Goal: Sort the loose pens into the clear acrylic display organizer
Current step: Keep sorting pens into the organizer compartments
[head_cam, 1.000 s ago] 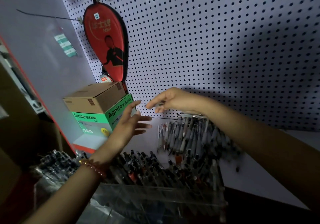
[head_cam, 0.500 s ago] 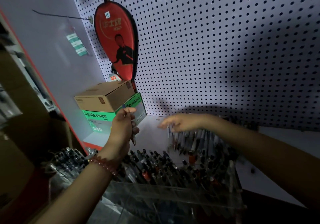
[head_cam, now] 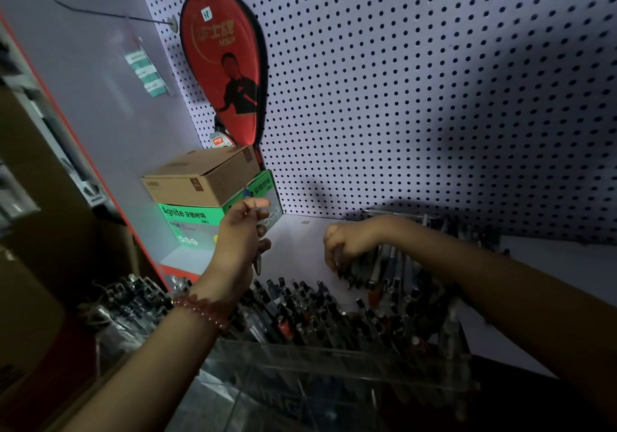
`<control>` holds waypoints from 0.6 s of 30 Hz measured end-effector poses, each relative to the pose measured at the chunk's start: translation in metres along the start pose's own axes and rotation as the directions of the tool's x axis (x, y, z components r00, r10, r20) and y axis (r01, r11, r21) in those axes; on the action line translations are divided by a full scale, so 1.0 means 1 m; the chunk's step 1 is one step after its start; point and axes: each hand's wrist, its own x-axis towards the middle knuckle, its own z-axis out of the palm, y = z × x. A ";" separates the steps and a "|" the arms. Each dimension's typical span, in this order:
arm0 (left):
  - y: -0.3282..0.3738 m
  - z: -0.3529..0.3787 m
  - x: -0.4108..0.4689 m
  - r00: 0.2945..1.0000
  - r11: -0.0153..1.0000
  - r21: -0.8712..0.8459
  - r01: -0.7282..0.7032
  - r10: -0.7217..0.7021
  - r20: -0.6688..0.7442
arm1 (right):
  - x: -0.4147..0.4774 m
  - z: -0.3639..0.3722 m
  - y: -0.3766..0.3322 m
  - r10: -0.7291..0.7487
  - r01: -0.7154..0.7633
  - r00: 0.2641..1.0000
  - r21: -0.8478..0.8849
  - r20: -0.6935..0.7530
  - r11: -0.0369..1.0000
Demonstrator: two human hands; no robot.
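My left hand (head_cam: 242,241) is raised above the shelf and grips a pen (head_cam: 257,261), whose tip points down past my fingers. My right hand (head_cam: 350,243) reaches into the pile of loose pens (head_cam: 400,268) on the white shelf, with its fingers curled round one pen at the pile's left edge. The clear acrylic organizer (head_cam: 334,358) stands in front, near me, and several pens stand upright in its rows (head_cam: 300,311). My right forearm hides part of the pile.
A brown cardboard box (head_cam: 200,178) sits on a green and white box (head_cam: 213,221) at the shelf's back left. A red racket cover (head_cam: 227,64) hangs on the pegboard wall (head_cam: 417,98). More pens lie bundled at the left (head_cam: 133,301).
My left hand has closed on a pen handed over from the right. My right hand has dropped from mid-air down into the loose pile and curled its fingers round a pen.
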 end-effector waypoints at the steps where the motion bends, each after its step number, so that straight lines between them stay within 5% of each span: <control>1: 0.000 0.000 0.000 1.000 1.000 -0.004 -0.003 0.003 0.001 | -0.001 0.000 0.003 0.005 -0.005 1.000 0.011 -0.021 1.000; 9: 0.006 0.001 -0.002 0.997 0.990 -0.119 -0.070 0.075 0.036 | -0.039 -0.027 -0.002 0.056 0.163 0.860 0.376 -0.507 0.912; 13: 0.018 0.001 -0.011 0.989 0.980 -0.186 -0.073 0.095 0.115 | -0.064 -0.055 -0.040 -0.021 0.315 0.739 0.318 -0.673 0.894; 18: 0.047 0.001 -0.030 0.939 0.930 -0.350 0.112 0.016 0.344 | -0.080 -0.071 -0.119 -0.243 0.474 0.601 0.095 -0.762 0.876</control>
